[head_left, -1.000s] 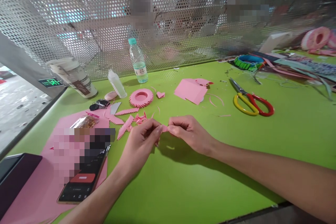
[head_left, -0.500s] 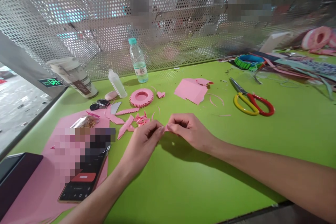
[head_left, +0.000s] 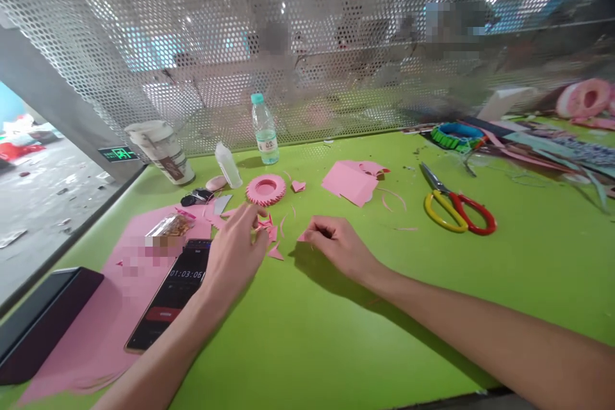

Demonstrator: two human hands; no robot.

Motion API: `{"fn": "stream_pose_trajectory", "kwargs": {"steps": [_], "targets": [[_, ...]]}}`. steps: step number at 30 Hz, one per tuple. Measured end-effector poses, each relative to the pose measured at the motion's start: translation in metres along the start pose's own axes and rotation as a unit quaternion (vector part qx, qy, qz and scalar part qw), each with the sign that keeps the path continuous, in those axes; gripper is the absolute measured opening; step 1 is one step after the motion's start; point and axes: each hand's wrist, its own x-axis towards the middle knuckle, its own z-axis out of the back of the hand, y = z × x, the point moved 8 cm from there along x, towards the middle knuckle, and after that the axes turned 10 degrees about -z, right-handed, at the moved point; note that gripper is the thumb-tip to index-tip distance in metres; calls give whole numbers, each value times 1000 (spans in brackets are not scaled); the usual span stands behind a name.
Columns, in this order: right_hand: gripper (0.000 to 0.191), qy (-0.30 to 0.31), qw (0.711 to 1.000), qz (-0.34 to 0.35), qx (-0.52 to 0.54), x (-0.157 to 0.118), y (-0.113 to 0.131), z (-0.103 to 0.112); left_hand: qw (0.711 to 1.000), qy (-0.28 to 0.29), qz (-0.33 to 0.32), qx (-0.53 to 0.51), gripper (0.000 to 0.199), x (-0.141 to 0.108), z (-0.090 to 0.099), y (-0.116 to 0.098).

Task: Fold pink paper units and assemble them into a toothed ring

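Pinched between the fingertips of my right hand (head_left: 339,245) is a small piece of pink paper (head_left: 303,237), its tip poking out to the left. My left hand (head_left: 239,242) hovers at a heap of small folded pink paper pieces (head_left: 270,230), thumb and index finger apart with nothing visibly held. One loose pink triangle (head_left: 275,252) lies just right of its thumb. Behind the heap sits a round pink paper ring (head_left: 266,189) with a toothed edge, beside a small pink paper heart (head_left: 298,186).
Scissors (head_left: 456,208) with yellow and red handles lie to the right, cut pink paper (head_left: 350,183) at the centre back. A water bottle (head_left: 264,131), glue bottle (head_left: 228,166) and paper cup (head_left: 163,152) stand behind. A phone (head_left: 166,298) rests on pink sheets (head_left: 103,327) at left.
My hands have parted: the left let go of the pink paper and moved left to the heap, while the right kept its pinch. A loose triangle now shows near my left thumb. The view tilted up slightly.
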Motion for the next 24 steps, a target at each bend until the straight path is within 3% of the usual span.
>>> {"fn": "stream_pose_trajectory", "kwargs": {"steps": [3,7,10,15,24], "targets": [[31,-3,1000,18,5,0,3,0,994,47,-54,81,30,-2,-12,-5],[28,0,999,35,13,2,3,-1,991,92,-86,48,27,-6,-26,-17],[32,14,998,43,32,3,2,-2,991,85,-100,15,30,-5,-24,-26],[32,3,998,50,30,3,2,0,996,31,-50,67,37,0,-2,-7],[32,-34,997,58,23,3,5,8,996,58,-60,13,32,-4,-13,10]]}}
